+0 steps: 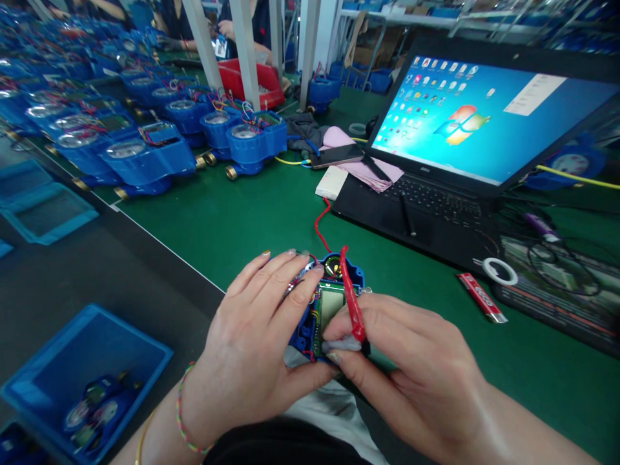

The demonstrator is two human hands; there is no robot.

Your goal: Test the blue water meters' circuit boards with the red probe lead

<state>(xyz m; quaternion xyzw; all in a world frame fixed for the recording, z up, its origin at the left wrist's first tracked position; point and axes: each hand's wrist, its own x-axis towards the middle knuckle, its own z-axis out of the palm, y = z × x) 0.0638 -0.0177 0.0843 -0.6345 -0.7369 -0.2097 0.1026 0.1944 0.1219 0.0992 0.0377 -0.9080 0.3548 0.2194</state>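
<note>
A blue water meter housing [358,276] stands at the green table's near edge, its top uncovered. Inside show a circuit board with a small grey display [331,302], thin wires and a round part. My left hand [256,323] grips the housing from the left, fingers laid across its top and thumb at the near edge. Between the thumb and fingers of my right hand [411,361] is a small grey connector [346,344], held low over the board beside the display. A thick red-wrapped cable [352,294] runs up from it. The connector's tip is hidden by my fingers.
A laptop [436,200] stands open at the right, with a pen on it. A phone [338,155] lies on a pink cloth. Many blue meters [256,142] fill the back left. Lower left is a blue bin [145,352] with meter parts. Other people sit beyond the posts.
</note>
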